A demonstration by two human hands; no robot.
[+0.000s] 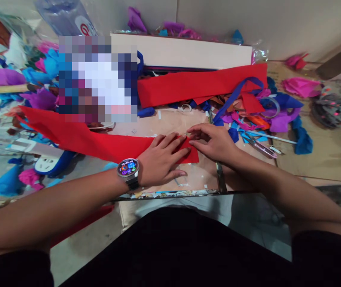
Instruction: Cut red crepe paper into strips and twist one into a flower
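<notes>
Head camera looks forward and down, close over left hand (161,159) and right hand (214,141).

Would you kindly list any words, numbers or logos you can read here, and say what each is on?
On the watch: bright digits, too small to read with certainty.
On the clear plastic bag: a red round logo, partly cut off, not legible.
On the pixelated patch: nothing readable.
No other text shows.

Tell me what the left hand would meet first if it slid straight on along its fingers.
Probably the right hand, which touches the red strip just beyond the fingertips of the left hand.
</notes>
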